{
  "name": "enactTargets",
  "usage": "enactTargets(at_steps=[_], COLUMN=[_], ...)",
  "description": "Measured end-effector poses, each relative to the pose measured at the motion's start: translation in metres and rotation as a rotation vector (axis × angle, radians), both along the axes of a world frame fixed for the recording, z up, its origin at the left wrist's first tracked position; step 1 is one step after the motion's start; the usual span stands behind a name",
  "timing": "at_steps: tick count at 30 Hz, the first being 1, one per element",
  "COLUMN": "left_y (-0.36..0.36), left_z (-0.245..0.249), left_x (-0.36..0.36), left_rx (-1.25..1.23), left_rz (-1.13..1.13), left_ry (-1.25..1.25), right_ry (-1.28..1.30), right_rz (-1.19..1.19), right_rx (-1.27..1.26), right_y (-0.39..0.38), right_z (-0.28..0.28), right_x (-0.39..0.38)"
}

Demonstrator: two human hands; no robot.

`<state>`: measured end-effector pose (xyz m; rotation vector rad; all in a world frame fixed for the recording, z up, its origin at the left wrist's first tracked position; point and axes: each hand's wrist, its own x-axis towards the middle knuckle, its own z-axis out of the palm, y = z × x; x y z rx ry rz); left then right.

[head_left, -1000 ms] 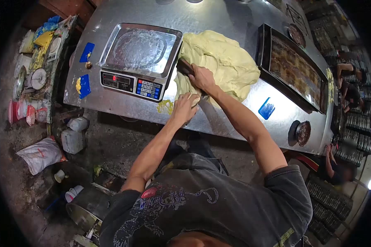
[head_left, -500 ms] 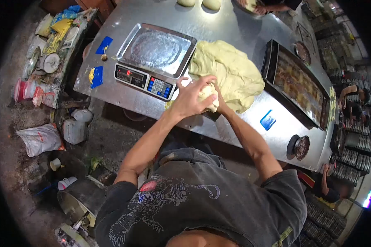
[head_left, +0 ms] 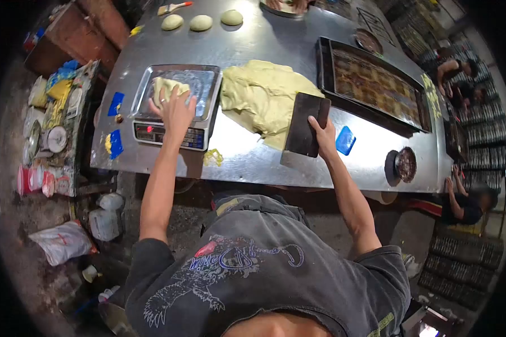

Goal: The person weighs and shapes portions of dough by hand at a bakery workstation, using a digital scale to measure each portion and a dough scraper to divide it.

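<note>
Pale-yellow dough lump (head_left: 170, 85) on square metal scale pan (head_left: 204, 84) is touched by left hand (head_left: 177, 113), fingers apart; dark rectangular scraper (head_left: 303, 124) is finger-clamped in right hand (head_left: 324, 136). Left hand is best lifted clear for reading.

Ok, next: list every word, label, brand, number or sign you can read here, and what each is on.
No text can be read with certainty.
Scale display: lit red, too blurred to read.
Keypad: key marks too small, partly behind the arm.
Shirt: printed lettering, too stylised to read surely.
Sack: red marking, too blurred.
Dial: any marks too small.
</note>
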<state>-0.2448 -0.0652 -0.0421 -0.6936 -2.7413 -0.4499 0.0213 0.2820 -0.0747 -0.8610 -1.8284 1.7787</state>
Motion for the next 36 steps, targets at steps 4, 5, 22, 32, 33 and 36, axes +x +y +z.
enactTargets(at_steps=[4, 5, 22, 32, 33, 36], left_y=[0.060, 0.086, 0.088, -0.066, -0.072, -0.081], left_z=[-0.034, -0.048, -0.056, -0.065, -0.060, -0.044], left_x=[0.042, 0.067, 0.157, 0.159, 0.155, 0.132], left_rx=[0.671, 0.708, 0.840, 1.382, 1.365, 1.393], left_rz=[-0.289, -0.356, -0.106, 0.314, 0.284, 0.220], left_ry=[-0.350, -0.499, -0.382, -1.045, -1.021, -1.026], right_ry=[0.032, 0.032, -0.143, -0.149, -0.128, -0.089], right_rz=[-0.174, -0.195, 0.653, 0.358, 0.336, 0.248], right_rx=[-0.160, -0.170, 0.182, -0.315, -0.334, -0.375], right_y=[0.010, 0.012, -0.093, -0.136, -0.134, -0.128], right_z=[-0.007, -0.014, -0.068, -0.040, -0.041, -0.036], right_x=[0.054, 0.064, -0.059, -0.109, -0.113, -0.123])
